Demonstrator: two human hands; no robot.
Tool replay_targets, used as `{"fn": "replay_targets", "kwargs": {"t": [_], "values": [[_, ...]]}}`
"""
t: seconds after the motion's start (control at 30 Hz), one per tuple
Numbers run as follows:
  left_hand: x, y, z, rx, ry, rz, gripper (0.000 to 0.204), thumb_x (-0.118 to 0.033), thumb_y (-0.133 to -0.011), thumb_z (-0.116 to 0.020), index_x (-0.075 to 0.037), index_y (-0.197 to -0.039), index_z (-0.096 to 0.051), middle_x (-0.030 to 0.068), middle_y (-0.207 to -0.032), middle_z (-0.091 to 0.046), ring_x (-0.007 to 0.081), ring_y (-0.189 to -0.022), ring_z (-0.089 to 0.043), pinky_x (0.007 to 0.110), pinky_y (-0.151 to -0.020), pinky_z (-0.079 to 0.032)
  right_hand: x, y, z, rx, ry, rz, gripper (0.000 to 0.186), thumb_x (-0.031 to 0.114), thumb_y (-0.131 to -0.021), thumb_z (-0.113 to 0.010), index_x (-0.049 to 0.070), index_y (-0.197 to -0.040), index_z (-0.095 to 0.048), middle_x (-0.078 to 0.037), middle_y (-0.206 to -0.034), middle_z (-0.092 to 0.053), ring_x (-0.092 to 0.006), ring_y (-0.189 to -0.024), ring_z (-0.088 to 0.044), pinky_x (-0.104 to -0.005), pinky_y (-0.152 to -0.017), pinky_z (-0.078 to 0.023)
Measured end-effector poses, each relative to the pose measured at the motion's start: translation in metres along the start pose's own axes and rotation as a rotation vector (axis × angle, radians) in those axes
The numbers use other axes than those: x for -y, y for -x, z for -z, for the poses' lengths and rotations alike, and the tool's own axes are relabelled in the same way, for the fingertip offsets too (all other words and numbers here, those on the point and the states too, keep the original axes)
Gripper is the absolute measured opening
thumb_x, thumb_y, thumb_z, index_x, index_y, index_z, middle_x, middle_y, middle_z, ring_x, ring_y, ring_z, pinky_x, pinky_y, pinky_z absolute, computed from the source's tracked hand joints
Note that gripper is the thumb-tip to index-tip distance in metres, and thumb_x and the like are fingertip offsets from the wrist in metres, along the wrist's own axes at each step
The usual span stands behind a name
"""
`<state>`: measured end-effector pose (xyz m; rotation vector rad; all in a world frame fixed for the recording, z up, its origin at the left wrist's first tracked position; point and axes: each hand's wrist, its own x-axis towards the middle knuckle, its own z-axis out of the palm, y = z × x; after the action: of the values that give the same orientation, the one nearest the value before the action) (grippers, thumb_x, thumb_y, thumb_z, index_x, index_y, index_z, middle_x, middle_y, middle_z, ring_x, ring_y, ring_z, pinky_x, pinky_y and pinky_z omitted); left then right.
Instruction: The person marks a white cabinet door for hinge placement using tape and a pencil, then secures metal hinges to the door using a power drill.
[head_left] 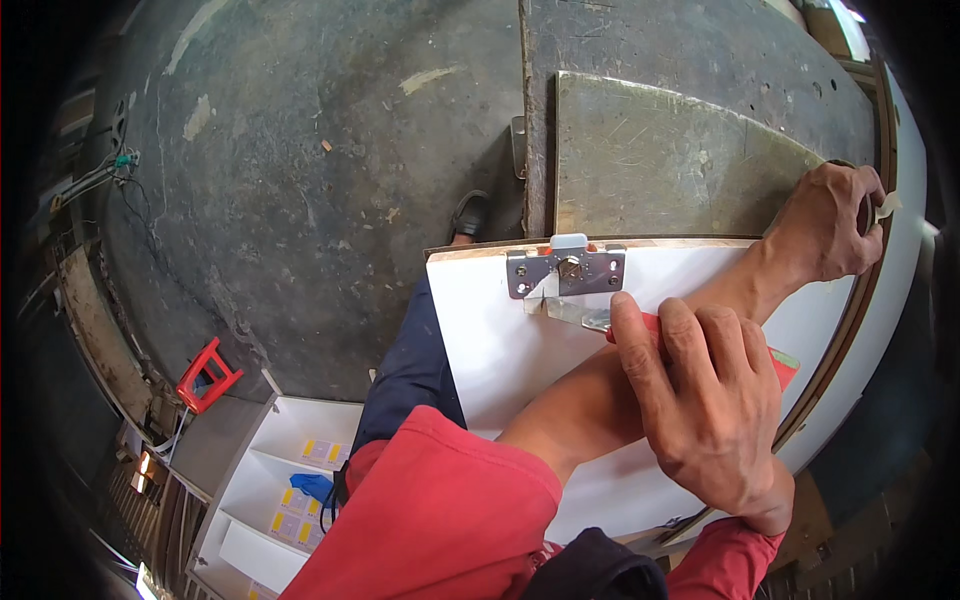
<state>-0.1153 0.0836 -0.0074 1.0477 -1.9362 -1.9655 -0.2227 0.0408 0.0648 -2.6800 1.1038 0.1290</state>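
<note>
A white board (480, 350) with a wooden edge carries a metal hinge plate (535, 275) with a small pale tab at its top edge. My right hand (700, 400) grips a red-handled bladed tool (780, 365), whose flat metal end reaches just below the plate, by a pale strip of tape. My left forearm crosses the board under the right hand. At the far right, my left hand (830, 220) is closed on what looks like a tape roll (868, 205), with a loose pale end beside it.
A metal plate (660, 140) lies on the grey bench beyond the board. On the left are a red stool (208, 375) and a white open cabinet (250, 535) holding yellow-marked packets and a blue item. My leg and shoe show below the board's left side, above the concrete floor (300, 150).
</note>
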Motion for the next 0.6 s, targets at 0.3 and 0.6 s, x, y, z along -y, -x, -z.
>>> {"fn": "replay_targets", "kwargs": {"t": [0.3,0.6], "values": [[0.0041,0.0041,0.0006,0.014,-0.005,0.002,0.036,-0.012,-0.090,-0.057,0.001,-0.123,-0.052,0.0171,-0.110,-0.056,0.0304,-0.104,-0.055,0.041,-0.093,-0.043,-0.0006,0.0003,0.0003,-0.037,-0.024,-0.015,0.052,0.012,-0.075,-0.065,0.003,-0.126,-0.067,-0.012,-0.101,-0.060,-0.0247,-0.083,-0.059,-0.0377,-0.067,-0.046],[0.0042,0.0045,0.0023,0.004,0.002,0.006,0.034,-0.012,-0.089,-0.058,0.001,-0.120,-0.055,0.0167,-0.104,-0.058,0.0303,-0.099,-0.058,0.041,-0.090,-0.045,-0.0036,-0.0018,-0.0010,-0.072,-0.057,-0.004,0.051,0.012,-0.075,-0.066,0.003,-0.125,-0.068,-0.011,-0.101,-0.061,-0.0242,-0.082,-0.059,-0.0373,-0.067,-0.046]]}}
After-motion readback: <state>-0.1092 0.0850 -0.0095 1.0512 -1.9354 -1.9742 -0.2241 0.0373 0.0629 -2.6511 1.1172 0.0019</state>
